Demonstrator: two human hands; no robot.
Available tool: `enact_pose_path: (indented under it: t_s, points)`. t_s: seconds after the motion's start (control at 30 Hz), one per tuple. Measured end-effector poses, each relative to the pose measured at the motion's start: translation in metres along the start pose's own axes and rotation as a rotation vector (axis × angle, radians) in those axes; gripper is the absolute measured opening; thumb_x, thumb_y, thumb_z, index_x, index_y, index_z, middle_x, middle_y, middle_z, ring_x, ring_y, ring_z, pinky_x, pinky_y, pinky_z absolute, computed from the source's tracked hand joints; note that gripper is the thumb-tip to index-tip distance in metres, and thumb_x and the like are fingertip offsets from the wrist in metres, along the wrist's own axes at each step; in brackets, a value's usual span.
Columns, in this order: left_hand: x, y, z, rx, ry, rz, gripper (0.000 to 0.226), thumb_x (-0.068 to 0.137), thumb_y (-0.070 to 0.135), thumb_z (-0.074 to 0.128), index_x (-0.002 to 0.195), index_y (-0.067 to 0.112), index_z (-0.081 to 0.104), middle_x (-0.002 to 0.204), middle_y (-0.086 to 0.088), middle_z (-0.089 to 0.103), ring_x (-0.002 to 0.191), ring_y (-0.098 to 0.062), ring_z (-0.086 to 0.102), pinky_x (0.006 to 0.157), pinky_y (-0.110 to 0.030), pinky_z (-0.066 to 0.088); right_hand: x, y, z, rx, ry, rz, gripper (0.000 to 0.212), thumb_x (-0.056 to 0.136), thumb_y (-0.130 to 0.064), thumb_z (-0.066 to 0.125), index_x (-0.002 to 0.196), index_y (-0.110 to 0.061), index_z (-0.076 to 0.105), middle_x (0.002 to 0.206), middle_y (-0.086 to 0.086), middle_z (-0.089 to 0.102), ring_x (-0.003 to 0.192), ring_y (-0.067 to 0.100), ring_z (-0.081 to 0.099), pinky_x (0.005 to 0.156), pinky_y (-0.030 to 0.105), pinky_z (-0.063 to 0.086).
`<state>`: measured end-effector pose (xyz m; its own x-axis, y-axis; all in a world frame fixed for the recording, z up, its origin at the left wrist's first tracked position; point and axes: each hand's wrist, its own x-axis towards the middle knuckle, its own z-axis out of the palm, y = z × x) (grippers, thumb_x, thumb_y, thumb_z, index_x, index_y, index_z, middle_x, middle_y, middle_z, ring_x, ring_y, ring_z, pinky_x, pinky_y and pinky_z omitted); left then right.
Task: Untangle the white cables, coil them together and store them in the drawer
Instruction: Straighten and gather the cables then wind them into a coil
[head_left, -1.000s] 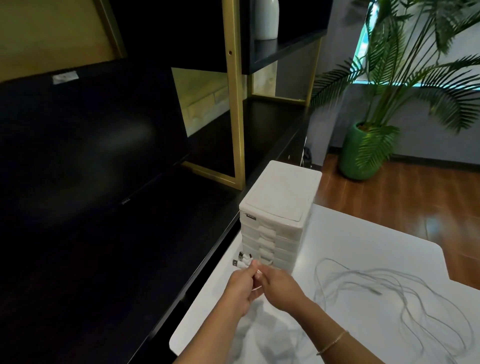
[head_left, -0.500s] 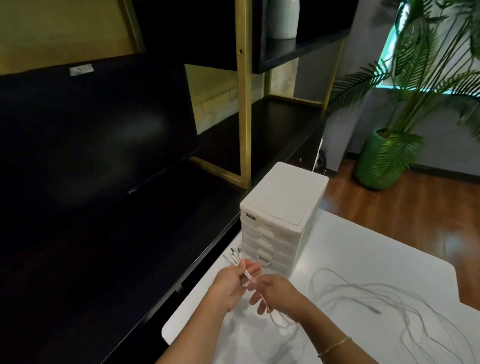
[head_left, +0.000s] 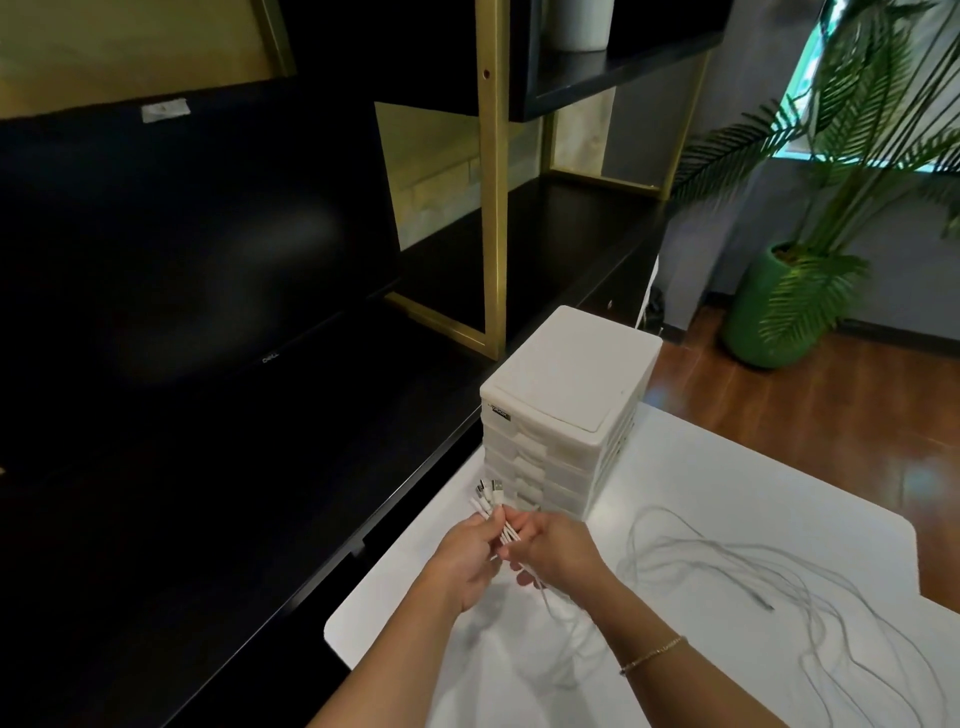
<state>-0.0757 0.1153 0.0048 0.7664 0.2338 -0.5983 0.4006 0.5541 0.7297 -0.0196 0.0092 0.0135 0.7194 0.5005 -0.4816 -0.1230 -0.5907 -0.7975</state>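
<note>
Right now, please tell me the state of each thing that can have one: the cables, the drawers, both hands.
white cables: loose on the white table, not coiled; plug ends gathered together.
drawer unit: upright, all visible drawers closed.
left hand: grips the bundle just below the plugs.
right hand: fingers curled round the cables beside the left hand.
monitor: screen dark.

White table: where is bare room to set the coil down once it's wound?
Bare patches on the white table: behind the cable loops, right of the drawer unit, and the near-left corner beside the left hand. Crowded: the white cables sprawl over the right side, and both hands, left and right hand, hold the plug ends before the drawers.
</note>
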Motion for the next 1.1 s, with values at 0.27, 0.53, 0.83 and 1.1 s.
enact_pose_path:
  t_s: [0.27,0.53,0.83,1.1]
  points:
    - [-0.005,-0.005,0.002,0.030,0.048,-0.006,0.027,0.101,0.020,0.039,0.089,0.006,0.059,0.078,-0.006,0.069,0.046,-0.006,0.060,0.053,-0.017,0.050,-0.006,0.012,-0.005,-0.100,-0.038,-0.069,0.017,0.080,-0.024,0.074,0.073,-0.015,0.061,0.079,0.004,0.068,0.039,-0.004,0.056,0.041,0.009,0.041]
    - [-0.007,0.002,0.005,0.151,0.080,0.036,0.027,0.103,0.020,0.037,0.091,0.008,0.058,0.090,-0.005,0.071,0.051,-0.005,0.064,0.060,-0.021,0.054,0.001,0.017,-0.017,-0.466,0.030,-0.063,0.052,0.076,-0.067,0.059,0.045,-0.026,0.050,0.048,-0.006,0.044,0.051,0.007,0.045,0.053,0.019,0.033]
    - [-0.005,0.016,-0.015,0.248,0.211,0.107,0.024,0.102,0.020,0.037,0.088,0.010,0.054,0.095,-0.006,0.071,0.074,-0.021,0.066,0.063,-0.028,0.053,-0.003,0.033,-0.035,-0.742,-0.152,0.017,0.081,0.072,-0.084,0.034,0.065,-0.012,0.069,0.075,0.002,0.066,0.076,0.014,0.059,0.073,0.023,0.043]
    - [-0.010,0.018,0.001,0.264,0.164,0.070,0.024,0.101,0.019,0.040,0.085,0.013,0.056,0.080,0.001,0.067,0.067,-0.006,0.061,0.052,-0.012,0.048,-0.002,0.001,-0.017,-0.151,-0.161,-0.093,0.035,0.094,-0.047,0.047,0.088,-0.019,0.068,0.087,-0.011,0.060,0.087,0.013,0.057,0.087,0.028,0.042]
